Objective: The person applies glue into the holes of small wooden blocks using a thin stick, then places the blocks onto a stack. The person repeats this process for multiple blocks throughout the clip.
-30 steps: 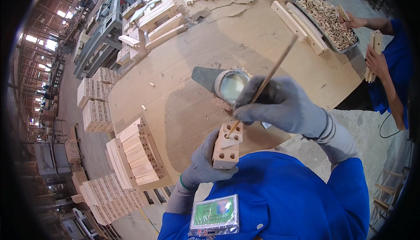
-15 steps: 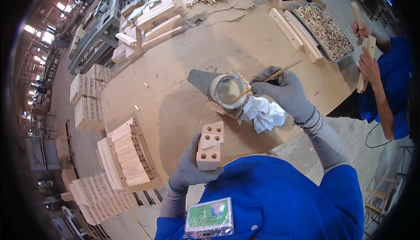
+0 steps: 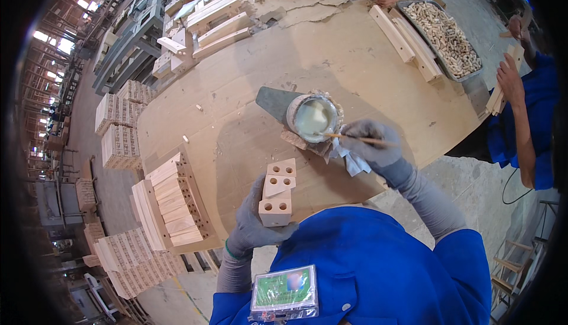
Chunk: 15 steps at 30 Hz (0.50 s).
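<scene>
My gloved left hand (image 3: 251,221) is closed round a small stack of wooden blocks (image 3: 277,205), whose ends with paired round holes face up. Between the fingers of my gloved right hand (image 3: 376,144) is a thin wooden stick (image 3: 361,140), its tip inside the rim of a round container (image 3: 290,118). Milky, pale liquid (image 3: 312,116) fills part of that container, and its outside is crusted. A crumpled white cloth (image 3: 353,163) lies beside it, partly hidden under my right hand. A dark flat piece (image 3: 273,101) juts out from the container's left side.
Drilled wooden pieces (image 3: 177,203) stand in a row at the table's left edge. A tray of wooden dowels (image 3: 444,38) lies at the far right beside long wooden bars (image 3: 408,44). Two co-workers in blue handle wood there. More wooden parts (image 3: 216,20) lie at the far left.
My right hand has moved down and nearer, and the stick now lies flatter, still dipping into the container. The blocks in my left hand have shifted slightly left. Co-workers' hands have moved.
</scene>
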Available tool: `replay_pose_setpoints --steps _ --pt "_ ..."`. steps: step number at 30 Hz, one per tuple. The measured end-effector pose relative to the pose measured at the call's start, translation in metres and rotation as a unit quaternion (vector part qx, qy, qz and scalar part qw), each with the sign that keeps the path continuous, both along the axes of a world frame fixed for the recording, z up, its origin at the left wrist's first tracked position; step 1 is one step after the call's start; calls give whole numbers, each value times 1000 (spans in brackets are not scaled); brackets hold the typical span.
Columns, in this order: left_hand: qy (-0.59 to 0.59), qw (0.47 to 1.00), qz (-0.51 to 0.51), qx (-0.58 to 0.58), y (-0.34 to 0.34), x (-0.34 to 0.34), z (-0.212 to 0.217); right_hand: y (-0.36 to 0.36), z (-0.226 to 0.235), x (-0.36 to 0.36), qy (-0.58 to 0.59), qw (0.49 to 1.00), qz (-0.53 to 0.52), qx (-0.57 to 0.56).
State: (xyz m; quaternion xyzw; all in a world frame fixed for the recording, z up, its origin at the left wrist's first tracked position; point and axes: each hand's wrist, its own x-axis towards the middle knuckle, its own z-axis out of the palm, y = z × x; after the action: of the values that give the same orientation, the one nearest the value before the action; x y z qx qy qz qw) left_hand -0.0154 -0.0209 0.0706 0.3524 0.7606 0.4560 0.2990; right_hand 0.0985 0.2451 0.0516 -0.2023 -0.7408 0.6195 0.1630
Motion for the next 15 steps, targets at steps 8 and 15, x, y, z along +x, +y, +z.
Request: replay_pose_setpoints --steps 8,15 --pt "-24 1000 -16 -12 12 4 10 -11 48 5 109 944 -82 -301" --pt "0 999 -46 -16 14 7 12 -4 108 -9 -4 960 98 -260"
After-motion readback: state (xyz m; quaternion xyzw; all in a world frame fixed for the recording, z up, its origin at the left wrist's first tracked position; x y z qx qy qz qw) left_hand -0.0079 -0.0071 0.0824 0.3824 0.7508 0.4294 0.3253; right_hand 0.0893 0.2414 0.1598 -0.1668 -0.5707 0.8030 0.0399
